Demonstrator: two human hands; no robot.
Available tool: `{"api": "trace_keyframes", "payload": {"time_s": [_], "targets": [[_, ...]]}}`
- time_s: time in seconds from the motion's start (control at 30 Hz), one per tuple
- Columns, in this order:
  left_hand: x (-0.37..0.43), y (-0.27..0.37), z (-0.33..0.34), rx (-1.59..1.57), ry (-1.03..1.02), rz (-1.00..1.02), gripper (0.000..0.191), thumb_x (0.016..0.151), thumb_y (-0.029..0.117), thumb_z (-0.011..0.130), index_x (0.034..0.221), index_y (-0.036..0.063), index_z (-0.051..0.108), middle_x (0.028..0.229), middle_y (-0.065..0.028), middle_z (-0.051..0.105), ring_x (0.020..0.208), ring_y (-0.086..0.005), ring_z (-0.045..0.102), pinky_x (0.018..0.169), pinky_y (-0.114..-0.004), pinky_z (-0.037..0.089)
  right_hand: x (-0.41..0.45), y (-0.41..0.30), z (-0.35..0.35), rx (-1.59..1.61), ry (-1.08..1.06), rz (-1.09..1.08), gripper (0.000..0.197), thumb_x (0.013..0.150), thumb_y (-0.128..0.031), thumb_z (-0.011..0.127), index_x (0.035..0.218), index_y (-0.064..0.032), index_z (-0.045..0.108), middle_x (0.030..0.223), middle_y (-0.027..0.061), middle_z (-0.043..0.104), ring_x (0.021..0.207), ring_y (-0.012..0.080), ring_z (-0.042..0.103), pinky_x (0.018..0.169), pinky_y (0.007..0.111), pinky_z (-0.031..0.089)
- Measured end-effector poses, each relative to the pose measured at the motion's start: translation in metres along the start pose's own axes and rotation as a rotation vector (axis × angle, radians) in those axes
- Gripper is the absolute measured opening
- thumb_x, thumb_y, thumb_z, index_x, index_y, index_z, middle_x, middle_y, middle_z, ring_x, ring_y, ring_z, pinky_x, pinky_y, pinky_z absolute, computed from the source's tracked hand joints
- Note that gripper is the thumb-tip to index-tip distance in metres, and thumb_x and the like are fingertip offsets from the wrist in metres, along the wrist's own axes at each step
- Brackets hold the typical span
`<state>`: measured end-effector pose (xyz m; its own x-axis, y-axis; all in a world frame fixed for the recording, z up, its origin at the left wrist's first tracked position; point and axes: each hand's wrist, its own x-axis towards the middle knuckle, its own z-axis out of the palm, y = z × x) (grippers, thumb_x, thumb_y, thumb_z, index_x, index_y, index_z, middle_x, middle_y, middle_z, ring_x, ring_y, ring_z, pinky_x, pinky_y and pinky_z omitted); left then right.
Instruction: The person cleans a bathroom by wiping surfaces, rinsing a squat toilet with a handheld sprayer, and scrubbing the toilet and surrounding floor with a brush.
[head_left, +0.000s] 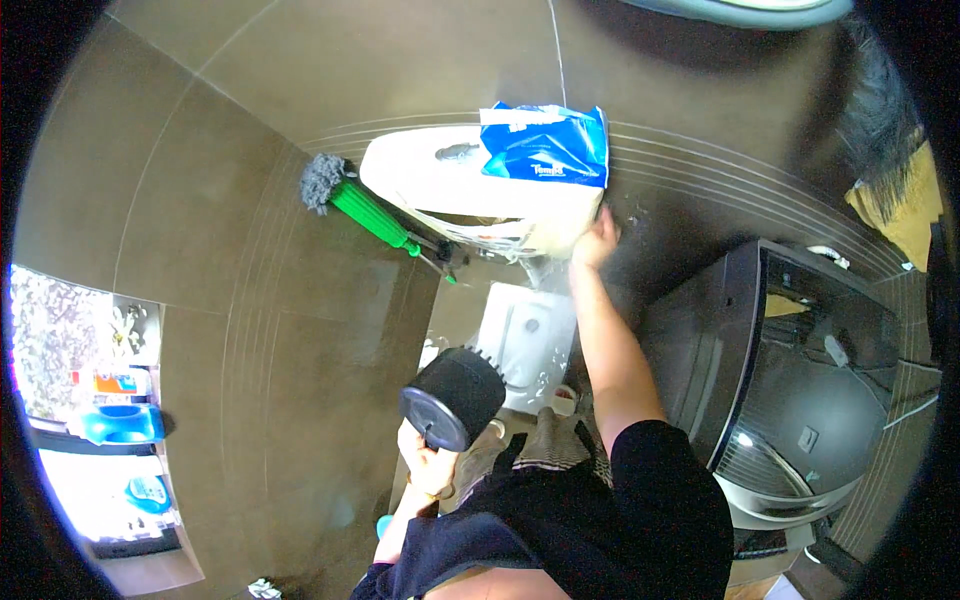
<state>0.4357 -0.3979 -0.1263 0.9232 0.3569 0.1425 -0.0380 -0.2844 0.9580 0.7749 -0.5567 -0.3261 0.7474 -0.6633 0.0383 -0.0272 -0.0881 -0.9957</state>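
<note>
My left hand (429, 459) grips a black cylindrical object (459, 394) with a round flat base facing me. Short teeth or bristles ring its far end; the grip itself is partly hidden. Ahead, my right hand (598, 238) reaches to the right end of a white cistern-like tank (420, 169) on the wall. Its fingers are partly out of sight, so a hold on anything is unclear. On the tank lies a blue Tempo tissue pack (544, 146). Below, between my arms, is a white basin-like pan (525, 334) with a round drain and wet-looking marks.
A green-handled brush with a fuzzy grey head (367, 214) is against the left wall. To the right stands a dark-lidded washing machine (814, 390). Bottles, one of them blue (120, 424), line a window ledge at left. My feet are beside the pan.
</note>
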Motion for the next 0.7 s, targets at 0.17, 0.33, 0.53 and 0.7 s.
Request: {"api": "trace_keyframes", "payload": {"time_s": [0.17,0.33,0.53,0.7], "targets": [[0.025,-0.01,0.014,-0.181,0.123,-0.127,0.041,0.075,0.013,0.07,0.11,0.0008,0.055,0.105,-0.0059,0.059,0.097,-0.0159,0.054,0.088,-0.031,0.042,-0.014,0.041,0.021,0.41,0.082,0.472,0.037,0.089,-0.01,0.043,0.126,-0.0104,0.05,0.118,0.0111,0.053,0.094,0.0232,0.054,0.079,0.037,0.047],[0.053,-0.022,-0.007,-0.062,0.176,0.012,0.036,0.074,0.009,0.069,0.107,0.0016,0.056,0.099,-0.0048,0.058,0.089,-0.0142,0.054,0.081,-0.029,0.044,-0.049,0.014,0.052,0.576,-0.156,1.113,0.041,0.091,-0.017,0.046,0.129,-0.0167,0.031,0.129,0.0048,0.043,0.095,0.0197,0.052,0.065,0.036,0.049],[0.058,-0.052,-0.069,-0.167,0.466,-0.028,0.033,0.073,0.004,0.059,0.106,0.0024,0.054,0.093,-0.0021,0.056,0.08,-0.0107,0.052,0.073,-0.025,0.044,-0.121,-0.029,0.051,0.297,-0.542,0.678,0.03,0.088,-0.011,0.053,0.115,-0.0094,0.042,0.103,0.0096,0.05,0.079,0.0189,0.053,0.052,0.031,0.048],[0.066,-0.082,-0.101,-0.378,0.523,-0.078,0.042,0.071,0.003,0.064,0.112,0.0007,0.053,0.099,-0.0023,0.056,0.088,-0.0114,0.051,0.08,-0.026,0.042,-0.144,-0.067,0.074,0.037,-1.018,0.381,0.032,0.084,-0.015,0.061,0.113,-0.009,0.049,0.1,0.0078,0.055,0.087,0.0183,0.054,0.057,0.03,0.05]]}}
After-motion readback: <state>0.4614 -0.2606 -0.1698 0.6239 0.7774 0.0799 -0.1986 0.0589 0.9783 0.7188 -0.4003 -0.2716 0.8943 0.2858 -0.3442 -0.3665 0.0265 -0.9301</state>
